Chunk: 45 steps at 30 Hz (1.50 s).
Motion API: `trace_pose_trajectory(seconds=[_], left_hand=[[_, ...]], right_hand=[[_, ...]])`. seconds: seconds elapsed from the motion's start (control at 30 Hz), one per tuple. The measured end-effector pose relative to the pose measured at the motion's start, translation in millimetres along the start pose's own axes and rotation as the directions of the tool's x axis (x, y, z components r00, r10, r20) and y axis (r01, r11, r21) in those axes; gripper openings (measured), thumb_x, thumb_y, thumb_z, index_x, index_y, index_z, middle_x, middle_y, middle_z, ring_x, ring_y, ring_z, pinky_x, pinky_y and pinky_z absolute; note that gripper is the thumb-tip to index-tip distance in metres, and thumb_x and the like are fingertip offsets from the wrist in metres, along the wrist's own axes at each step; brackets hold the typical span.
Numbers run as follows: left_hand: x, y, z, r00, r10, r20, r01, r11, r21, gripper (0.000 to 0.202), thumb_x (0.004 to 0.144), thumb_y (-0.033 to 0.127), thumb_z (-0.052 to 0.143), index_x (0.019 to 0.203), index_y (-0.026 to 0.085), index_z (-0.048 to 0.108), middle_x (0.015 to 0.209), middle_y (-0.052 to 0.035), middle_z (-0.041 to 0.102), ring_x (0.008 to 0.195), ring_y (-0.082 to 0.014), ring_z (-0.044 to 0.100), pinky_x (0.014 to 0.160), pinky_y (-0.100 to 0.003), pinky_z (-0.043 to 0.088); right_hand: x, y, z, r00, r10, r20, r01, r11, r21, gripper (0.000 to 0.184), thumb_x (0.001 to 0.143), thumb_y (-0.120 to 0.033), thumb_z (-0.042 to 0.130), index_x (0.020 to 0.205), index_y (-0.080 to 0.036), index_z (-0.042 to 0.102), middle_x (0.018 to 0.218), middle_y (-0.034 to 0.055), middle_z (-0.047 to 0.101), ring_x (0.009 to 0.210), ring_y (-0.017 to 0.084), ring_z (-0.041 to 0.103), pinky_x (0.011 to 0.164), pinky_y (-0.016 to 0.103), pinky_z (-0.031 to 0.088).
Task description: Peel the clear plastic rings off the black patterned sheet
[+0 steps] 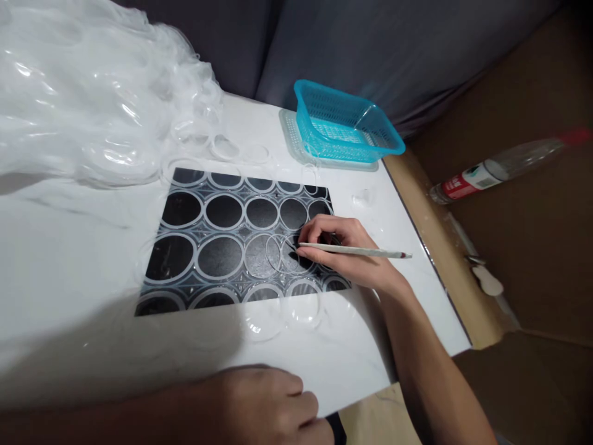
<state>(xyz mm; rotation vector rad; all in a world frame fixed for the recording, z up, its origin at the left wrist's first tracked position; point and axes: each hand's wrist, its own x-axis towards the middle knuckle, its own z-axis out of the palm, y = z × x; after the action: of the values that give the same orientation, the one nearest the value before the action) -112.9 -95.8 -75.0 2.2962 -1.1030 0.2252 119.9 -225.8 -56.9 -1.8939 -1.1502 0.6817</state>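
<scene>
My right hand [345,244] is closed around a slim, stick-like tool wrapped in whitish material [365,251]. The tool's tip is over the right part of a dark sheet [220,258] patterned with rows of pale-rimmed ovals. Close to that tip, a thin clear plastic ring [269,259] lies across two ovals. Clear round plastic pieces [262,316] overlap the sheet's near edge. At the bottom, by the table's front edge, my left hand [273,408] is curled closed; its palm is hidden, so I cannot see what it holds, if anything.
A large heap of clear plastic [92,93] covers the back left of the white table [69,247], with loose clear discs beside it. A blue basket [347,133] stands at the back. On the right are a red-capped bottle [504,167] and a white spoon-shaped item [486,279].
</scene>
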Motion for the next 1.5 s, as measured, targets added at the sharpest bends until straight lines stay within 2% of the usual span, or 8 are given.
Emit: trace_pose_trajectory(seconds=[0.17, 0.4, 0.5, 0.63, 0.9, 1.07, 1.33, 1.5], left_hand=[[4.8, -0.3, -3.1, 0.999, 0.025, -0.031, -0.024, 1.000, 0.009, 0.027, 0.093, 0.012, 0.078, 0.076, 0.018, 0.057, 0.079, 0.0037, 0.060, 0.064, -0.0118, 0.047, 0.055, -0.029, 0.047], [1.7, -1.2, -5.9, 1.000, -0.016, -0.013, 0.016, 1.000, -0.017, 0.019, 0.098, 0.013, 0.075, 0.086, 0.018, 0.062, 0.081, 0.0036, 0.060, 0.068, -0.0121, 0.050, 0.060, -0.027, 0.049], [4.1, -1.2, -4.5, 0.998, 0.038, -0.056, -0.036, 0.999, 0.031, 0.027, 0.100, 0.016, 0.075, 0.078, 0.018, 0.060, 0.080, 0.0033, 0.058, 0.065, -0.0131, 0.046, 0.055, -0.029, 0.047], [7.5, -0.6, 3.9, 0.988, 0.036, -0.150, -0.034, 0.999, 0.015, 0.037, 0.106, 0.020, 0.070, 0.072, 0.019, 0.058, 0.074, 0.0034, 0.057, 0.060, -0.0130, 0.043, 0.049, -0.030, 0.043], [5.3, 1.1, 12.8, 0.978, 0.007, -0.207, -0.009, 1.000, -0.008, 0.033, 0.104, 0.019, 0.074, 0.073, 0.018, 0.063, 0.073, 0.0033, 0.058, 0.061, -0.0140, 0.043, 0.049, -0.031, 0.046], [5.2, 1.1, 14.9, 0.975, 0.012, -0.220, -0.013, 1.000, -0.007, 0.031, 0.098, 0.019, 0.081, 0.073, 0.018, 0.062, 0.074, 0.0034, 0.060, 0.062, -0.0138, 0.045, 0.049, -0.032, 0.045], [5.8, 2.1, 15.1, 0.971, -0.003, -0.237, -0.001, 1.000, -0.019, 0.033, 0.093, 0.021, 0.086, 0.072, 0.019, 0.061, 0.071, 0.0045, 0.058, 0.061, -0.0129, 0.042, 0.049, -0.030, 0.045], [5.9, 0.7, 16.6, 0.969, 0.017, -0.247, -0.014, 1.000, 0.014, 0.034, 0.098, 0.020, 0.081, 0.071, 0.019, 0.060, 0.072, 0.0039, 0.059, 0.062, -0.0135, 0.043, 0.049, -0.031, 0.045]], right_hand=[[-1.4, -8.2, 6.4, 0.999, 0.042, 0.020, -0.044, 0.997, 0.062, 0.032, 0.097, -0.041, 0.084, 0.081, -0.021, 0.065, 0.104, 0.0038, 0.078, 0.092, 0.019, 0.069, 0.082, 0.036, 0.053], [-1.4, -10.6, 11.6, 0.997, 0.048, 0.056, -0.052, 0.996, 0.075, 0.029, 0.099, -0.039, 0.080, 0.082, -0.020, 0.067, 0.105, 0.0029, 0.079, 0.091, 0.017, 0.070, 0.077, 0.032, 0.051], [-1.2, -8.0, 11.8, 0.998, 0.033, 0.050, -0.037, 0.995, 0.091, 0.028, 0.100, -0.035, 0.079, 0.082, -0.019, 0.066, 0.102, 0.0031, 0.078, 0.087, 0.016, 0.068, 0.074, 0.031, 0.050], [-1.2, -3.1, 12.8, 0.999, -0.002, 0.039, -0.003, 0.992, 0.128, 0.031, 0.099, -0.035, 0.080, 0.080, -0.018, 0.064, 0.095, 0.0041, 0.076, 0.083, 0.015, 0.064, 0.072, 0.030, 0.048], [-1.2, 1.2, 12.9, 0.995, -0.079, 0.061, 0.072, 0.990, 0.121, 0.032, 0.096, -0.039, 0.085, 0.081, -0.019, 0.065, 0.092, 0.0051, 0.073, 0.081, 0.017, 0.063, 0.072, 0.033, 0.047], [-0.3, 3.4, 14.5, 0.997, -0.068, 0.024, 0.063, 0.983, 0.172, 0.034, 0.094, -0.039, 0.087, 0.079, -0.019, 0.064, 0.091, 0.0049, 0.073, 0.080, 0.016, 0.061, 0.071, 0.033, 0.046], [2.9, 9.4, 17.5, 0.996, -0.051, -0.077, 0.076, 0.924, 0.375, 0.032, 0.089, -0.032, 0.093, 0.077, -0.018, 0.067, 0.089, 0.0058, 0.073, 0.079, 0.015, 0.061, 0.067, 0.029, 0.048], [5.2, 7.3, 15.7, 0.991, -0.019, -0.132, 0.073, 0.907, 0.415, 0.036, 0.083, -0.031, 0.097, 0.073, -0.018, 0.066, 0.088, 0.0051, 0.073, 0.076, 0.014, 0.062, 0.065, 0.028, 0.049]])
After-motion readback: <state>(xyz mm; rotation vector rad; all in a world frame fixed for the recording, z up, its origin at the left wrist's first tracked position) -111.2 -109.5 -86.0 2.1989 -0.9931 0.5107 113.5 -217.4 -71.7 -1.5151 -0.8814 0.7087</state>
